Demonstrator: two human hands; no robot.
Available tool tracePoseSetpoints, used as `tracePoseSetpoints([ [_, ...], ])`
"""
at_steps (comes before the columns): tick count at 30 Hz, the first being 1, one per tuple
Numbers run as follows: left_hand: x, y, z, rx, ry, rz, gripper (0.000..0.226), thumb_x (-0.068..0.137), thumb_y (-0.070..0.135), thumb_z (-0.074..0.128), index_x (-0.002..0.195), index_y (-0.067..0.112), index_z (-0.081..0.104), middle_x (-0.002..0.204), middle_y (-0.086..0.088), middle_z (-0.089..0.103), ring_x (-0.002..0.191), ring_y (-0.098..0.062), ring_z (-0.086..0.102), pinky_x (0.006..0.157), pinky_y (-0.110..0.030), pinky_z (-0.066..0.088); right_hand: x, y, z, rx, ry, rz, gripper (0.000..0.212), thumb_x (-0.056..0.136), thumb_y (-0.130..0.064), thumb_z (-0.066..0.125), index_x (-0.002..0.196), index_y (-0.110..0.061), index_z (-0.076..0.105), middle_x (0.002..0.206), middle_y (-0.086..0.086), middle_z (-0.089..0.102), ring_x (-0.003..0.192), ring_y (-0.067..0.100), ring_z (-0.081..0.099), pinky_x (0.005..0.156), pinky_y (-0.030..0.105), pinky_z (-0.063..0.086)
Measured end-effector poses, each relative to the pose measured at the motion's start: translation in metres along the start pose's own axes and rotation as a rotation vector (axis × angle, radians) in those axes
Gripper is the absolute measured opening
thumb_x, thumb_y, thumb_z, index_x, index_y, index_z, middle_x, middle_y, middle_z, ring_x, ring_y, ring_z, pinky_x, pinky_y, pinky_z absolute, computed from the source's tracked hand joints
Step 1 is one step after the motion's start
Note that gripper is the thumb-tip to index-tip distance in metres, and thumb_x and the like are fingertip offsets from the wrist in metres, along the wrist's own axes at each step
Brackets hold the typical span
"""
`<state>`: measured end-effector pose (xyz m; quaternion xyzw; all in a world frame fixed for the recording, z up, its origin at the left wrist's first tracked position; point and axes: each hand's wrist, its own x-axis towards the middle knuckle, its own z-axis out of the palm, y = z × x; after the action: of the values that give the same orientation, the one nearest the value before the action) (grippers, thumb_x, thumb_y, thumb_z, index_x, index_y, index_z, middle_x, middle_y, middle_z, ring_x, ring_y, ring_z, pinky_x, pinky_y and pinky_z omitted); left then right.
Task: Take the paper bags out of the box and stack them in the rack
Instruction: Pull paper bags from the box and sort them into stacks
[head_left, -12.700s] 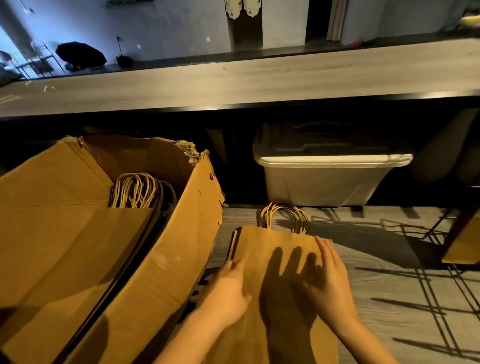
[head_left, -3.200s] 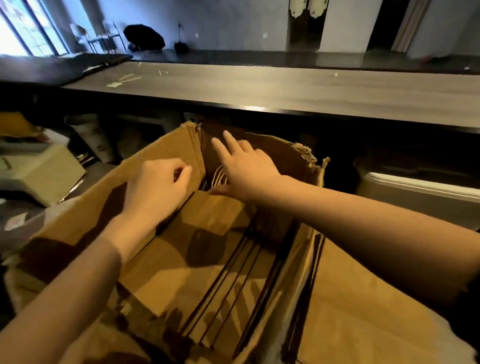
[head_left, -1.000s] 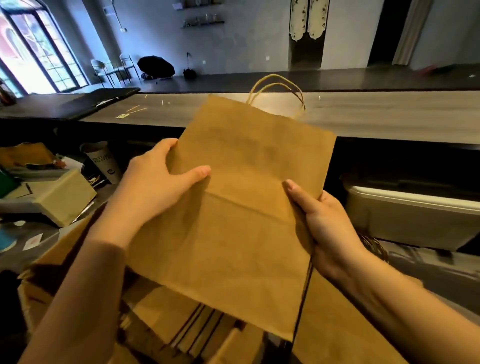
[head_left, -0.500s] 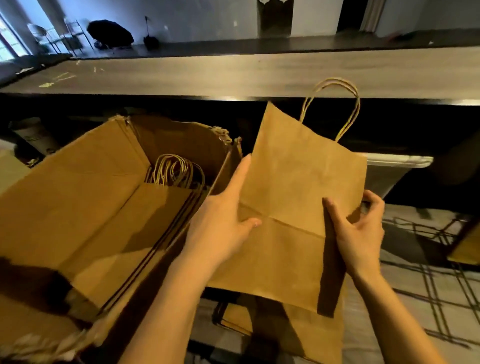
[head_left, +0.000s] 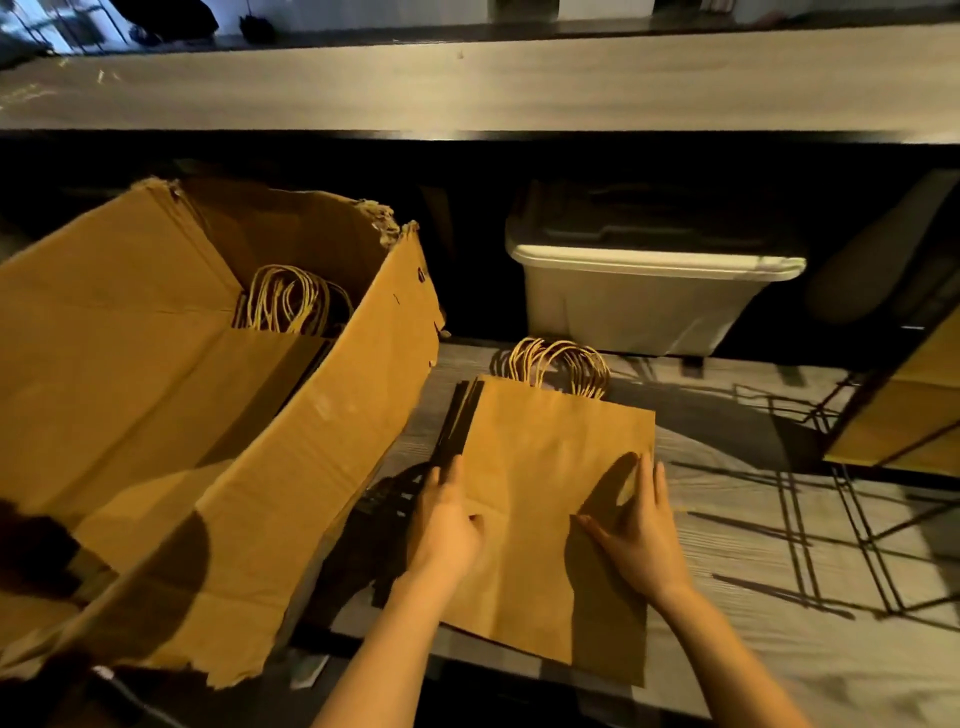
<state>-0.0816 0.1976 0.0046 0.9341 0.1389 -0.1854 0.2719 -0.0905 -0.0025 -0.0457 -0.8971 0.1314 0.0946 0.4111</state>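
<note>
So, one head view here: the stack (head_left: 545, 467) of bags is lying flat on the grey surface (head_left: 753, 519), just right of the box (head_left: 311, 441). The left hand (head_left: 447, 525) is lying along the stack's left edge. The right hand (head_left: 639, 530) is pressing flat near its right edge, fingers straight. Neither is gripping anything. More bags (head_left: 270, 364) are sitting in the box. They're looking light, thin and easy to crease, so I'd be taking each by both side edges, not the handles (head_left: 561, 364).
</note>
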Motion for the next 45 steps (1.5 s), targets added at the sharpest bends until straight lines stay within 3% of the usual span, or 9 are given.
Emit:
tracePoseSetpoints([
  [5, 0.004, 0.002, -0.007, 0.014, 0.074, 0.084, 0.062, 0.092, 0.023, 0.056, 0.147, 0.024, 0.026, 0.152, -0.002, 0.02, 0.136, -0.023, 0.031, 0.107, -0.033, 0.037, 0.011, -0.018, -0.018, 0.005, 0.169, -0.052, 0.072, 0.084, -0.031, 0.068, 0.145, -0.016, 0.033, 0.154, 0.012, 0.027, 0.141, 0.028, 0.027, 0.113, 0.042, 0.03],
  [8, 0.004, 0.02, -0.036, -0.026, 0.107, 0.23, 0.05, 0.092, 0.024, 0.056, 0.139, 0.024, 0.042, 0.144, -0.005, 0.04, 0.125, -0.023, 0.047, 0.099, -0.035, 0.045, 0.019, -0.054, -0.034, 0.046, 0.366, -0.228, 0.035, 0.089, -0.019, 0.064, 0.122, -0.011, 0.059, 0.119, 0.009, 0.063, 0.112, 0.026, 0.058, 0.093, 0.037, 0.046],
  [12, 0.002, 0.06, -0.106, 0.088, 0.187, 0.445, 0.031, 0.093, 0.034, 0.053, 0.12, 0.022, 0.06, 0.11, 0.0, 0.063, 0.099, -0.02, 0.059, 0.083, -0.034, 0.051, 0.035, -0.135, -0.05, 0.097, 0.447, -0.417, 0.008, 0.09, -0.014, 0.062, 0.095, -0.013, 0.068, 0.084, -0.001, 0.068, 0.08, 0.011, 0.062, 0.073, 0.02, 0.046],
  [19, -0.004, 0.08, -0.254, 0.219, 0.343, 0.606, 0.035, 0.091, 0.048, 0.05, 0.113, 0.024, 0.064, 0.103, 0.001, 0.065, 0.096, -0.017, 0.06, 0.087, -0.039, 0.051, 0.041, -0.285, -0.052, 0.053, 0.35, -0.733, 0.013, 0.092, -0.019, 0.06, 0.1, -0.015, 0.069, 0.087, -0.009, 0.065, 0.081, -0.002, 0.059, 0.072, 0.008, 0.044],
  [25, 0.025, -0.003, -0.327, 0.31, 0.478, 0.477, 0.037, 0.091, 0.049, 0.049, 0.118, 0.026, 0.06, 0.096, 0.002, 0.061, 0.085, -0.013, 0.056, 0.076, -0.032, 0.049, 0.046, -0.384, 0.01, -0.363, 0.189, -0.856, 0.059, 0.088, -0.036, 0.063, 0.139, -0.017, 0.043, 0.143, 0.006, 0.043, 0.133, 0.022, 0.036, 0.107, 0.032, 0.033],
  [34, 0.073, -0.133, -0.314, 0.294, 0.286, 0.206, 0.03, 0.092, 0.043, 0.051, 0.109, 0.024, 0.067, 0.097, 0.002, 0.066, 0.085, -0.015, 0.058, 0.074, -0.031, 0.051, 0.062, -0.388, 0.136, -1.051, -0.449, -0.459, 0.109, 0.081, -0.061, 0.058, 0.15, -0.01, -0.01, 0.155, 0.01, -0.026, 0.143, 0.036, -0.018, 0.115, 0.054, 0.007],
  [37, 0.083, -0.148, -0.312, 0.31, 0.197, 0.168, 0.032, 0.092, 0.045, 0.052, 0.107, 0.022, 0.068, 0.094, 0.003, 0.065, 0.086, -0.016, 0.059, 0.079, -0.036, 0.054, 0.062, -0.372, 0.146, -1.166, -0.597, -0.325, 0.1, 0.082, -0.066, 0.053, 0.15, -0.003, 0.013, 0.158, 0.015, -0.013, 0.144, 0.04, -0.004, 0.116, 0.053, 0.017],
  [40, 0.085, -0.15, -0.31, 0.308, 0.188, 0.171, 0.032, 0.092, 0.045, 0.051, 0.109, 0.023, 0.066, 0.095, 0.003, 0.064, 0.089, -0.017, 0.059, 0.081, -0.037, 0.054, 0.056, -0.37, 0.141, -1.117, -0.555, -0.393, 0.078, 0.082, -0.06, 0.059, 0.132, -0.001, 0.048, 0.148, 0.016, 0.032, 0.13, 0.035, 0.04, 0.103, 0.042, 0.042],
  [45, 0.082, -0.148, -0.315, 0.324, 0.201, 0.186, 0.032, 0.093, 0.045, 0.049, 0.112, 0.023, 0.064, 0.097, 0.003, 0.064, 0.088, -0.015, 0.058, 0.075, -0.033, 0.052, 0.046, -0.373, 0.14, -0.963, -0.332, -0.515, 0.055, 0.083, -0.051, 0.064, 0.119, -0.01, 0.056, 0.12, 0.006, 0.054, 0.105, 0.024, 0.057, 0.072, 0.031, 0.046],
])
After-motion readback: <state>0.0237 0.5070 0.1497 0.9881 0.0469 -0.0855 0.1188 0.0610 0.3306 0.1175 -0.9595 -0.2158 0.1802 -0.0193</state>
